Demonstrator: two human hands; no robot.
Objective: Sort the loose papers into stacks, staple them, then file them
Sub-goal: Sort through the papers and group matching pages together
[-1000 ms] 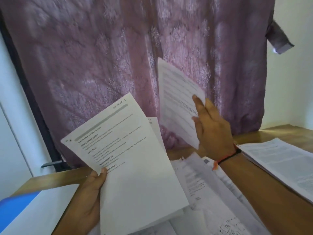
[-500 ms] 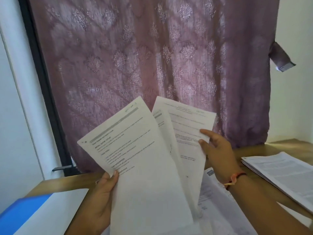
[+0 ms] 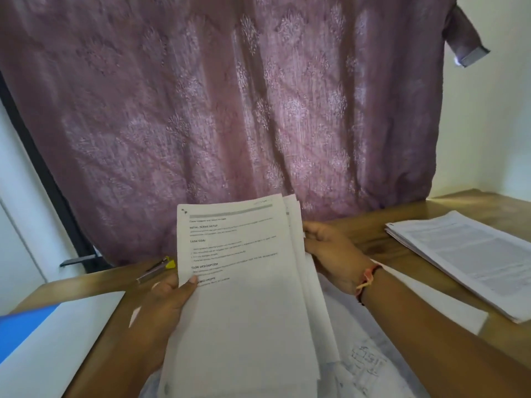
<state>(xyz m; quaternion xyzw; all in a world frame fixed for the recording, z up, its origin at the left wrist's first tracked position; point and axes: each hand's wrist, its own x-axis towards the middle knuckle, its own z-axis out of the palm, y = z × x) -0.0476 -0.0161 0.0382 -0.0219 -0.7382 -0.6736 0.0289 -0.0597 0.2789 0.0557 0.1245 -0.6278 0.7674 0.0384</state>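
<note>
I hold a stack of printed white papers (image 3: 244,282) upright over the wooden table (image 3: 373,239). My left hand (image 3: 169,300) grips its left edge, thumb on the front page. My right hand (image 3: 330,251) holds the right edge, where the rear sheets stick out a little. Loose papers (image 3: 367,366) lie flat on the table under the stack. A second stack of printed papers (image 3: 465,259) rests on the table at the right. A blue and white folder (image 3: 37,340) lies at the lower left. A stapler with a yellow tip (image 3: 156,268) lies behind my left hand.
A mauve patterned curtain (image 3: 230,110) hangs right behind the table. A white wall (image 3: 494,110) stands at the right, and a dark window frame (image 3: 43,179) runs down at the left.
My right hand brought the separate sheet down behind the papers in my left hand. The fanned sheets have closed into one nearly squared stack, now held lower by both hands.
</note>
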